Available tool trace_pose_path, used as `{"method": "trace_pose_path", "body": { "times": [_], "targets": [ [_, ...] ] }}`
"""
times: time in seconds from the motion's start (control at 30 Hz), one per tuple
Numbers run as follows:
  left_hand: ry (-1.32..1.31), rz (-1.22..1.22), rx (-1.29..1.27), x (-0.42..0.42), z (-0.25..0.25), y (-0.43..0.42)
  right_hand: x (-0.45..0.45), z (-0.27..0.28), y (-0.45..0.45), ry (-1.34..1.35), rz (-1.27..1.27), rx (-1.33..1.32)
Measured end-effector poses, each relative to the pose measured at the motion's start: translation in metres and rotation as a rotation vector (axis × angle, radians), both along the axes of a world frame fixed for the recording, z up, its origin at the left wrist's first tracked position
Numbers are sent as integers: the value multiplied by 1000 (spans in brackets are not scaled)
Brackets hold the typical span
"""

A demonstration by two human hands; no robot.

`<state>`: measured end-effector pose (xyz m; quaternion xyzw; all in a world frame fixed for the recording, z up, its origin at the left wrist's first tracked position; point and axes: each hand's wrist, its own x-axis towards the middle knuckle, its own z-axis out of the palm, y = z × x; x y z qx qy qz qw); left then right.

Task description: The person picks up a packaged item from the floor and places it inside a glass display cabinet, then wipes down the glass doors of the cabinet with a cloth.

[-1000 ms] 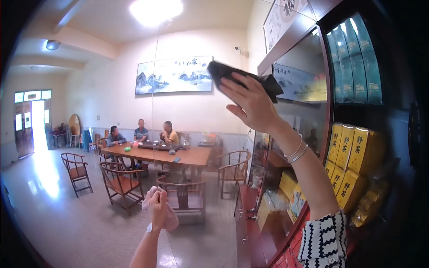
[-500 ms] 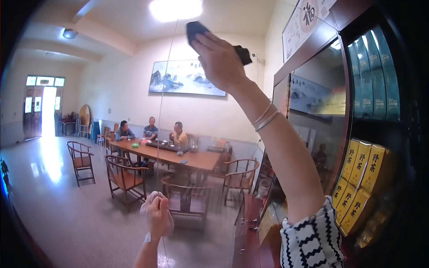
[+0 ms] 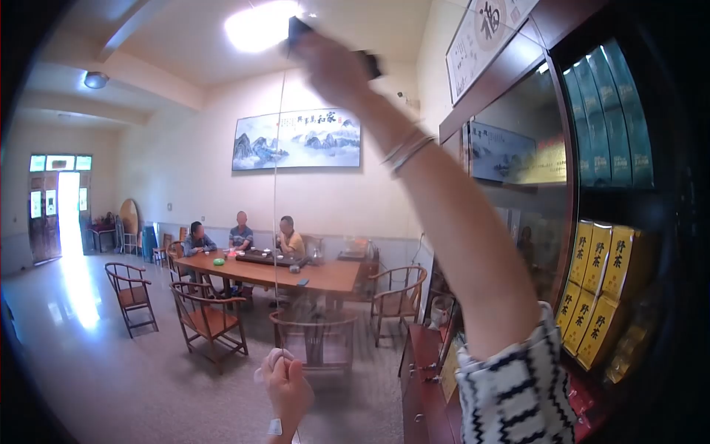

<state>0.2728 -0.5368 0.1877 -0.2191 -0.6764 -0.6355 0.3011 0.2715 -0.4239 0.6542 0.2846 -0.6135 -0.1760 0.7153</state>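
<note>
Left hand point(image 3: 288, 388) clenches pale pink cloth point(image 3: 279, 358) at vertical edge point(image 3: 277, 200) of transparent glass pane point(image 3: 347, 203). Blurred right hand point(image 3: 333, 70), raised, holds flat black pad point(image 3: 297, 31). Shiny grey floor point(image 3: 66, 355) stretches left.

One head-worn view, facing forward, hands point(image 3: 287, 386) close, cabinet point(image 3: 547, 214) near at right, table point(image 3: 329, 277) well beyond

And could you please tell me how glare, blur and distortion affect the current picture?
Head view: the raised right hand and the black item behind it are blurred; head view: the ceiling light and open doorway look blown out, with glare streaking the floor; head view: straight lines bow towards the edges, and the corners fall into darkness.
</note>
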Motion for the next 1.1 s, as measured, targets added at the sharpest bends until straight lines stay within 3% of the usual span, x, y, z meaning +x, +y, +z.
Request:
{"method": "trace_pose_path", "body": {
  "times": [0.03,0.13,0.17,0.2,0.23,0.27,0.3,0.37,0.4,0.43,0.47,0.5,0.53,0.6,0.67,0.73,0.77,0.8,0.83,0.87,0.9,0.97,1.03,1.1],
  "targets": [
    [-30,-14,1,1,-3,-3,-3,-21,-24,-81,-171,3],
    [37,5,-63,5,4,-6,4,-25,-13,-192,-105,125],
    [48,13,-65,7,7,-7,6,-15,7,-116,-72,158],
    [59,19,-69,9,9,-7,11,5,32,-66,-90,95],
    [68,25,-77,10,9,-8,40,10,49,-141,-57,-168],
    [61,15,-55,8,7,-7,55,27,72,-26,-85,-301],
    [56,10,-28,3,2,-5,48,54,114,394,24,-96],
    [51,11,5,-1,-1,-2,78,51,125,258,-97,-375],
    [52,12,5,0,-1,-1,78,45,111,322,-168,-372],
    [54,14,1,0,-1,-1,72,37,95,137,80,-628],
    [59,33,-15,2,1,-1,81,9,67,-118,-82,-471],
    [61,51,-31,5,4,-2,58,-5,54,-206,-31,-390],
    [61,68,-46,8,4,-3,38,-30,40,-190,-48,-110],
    [63,85,-49,8,2,-5,24,-83,26,-99,-86,175],
    [92,90,-39,10,4,-4,28,-84,34,-176,-67,321],
    [147,94,-15,14,8,-4,53,-52,63,-336,-92,421],
    [131,93,-4,16,7,-4,51,-23,78,-259,33,257],
    [113,91,5,18,6,-5,69,-1,85,-403,50,-52],
    [99,89,21,19,6,-5,90,3,88,-318,390,-170],
    [129,116,12,20,5,-5,87,29,102,112,-2,-163],
    [160,142,-3,21,4,-6,78,49,105,363,-79,-188],
    [170,172,-27,25,4,-8,48,72,81,320,-5,-415],
    [125,179,-43,33,4,-11,69,36,21,-62,-218,-334],
    [117,178,-48,40,7,-13,31,21,-27,-218,-93,-189]
  ]
}}
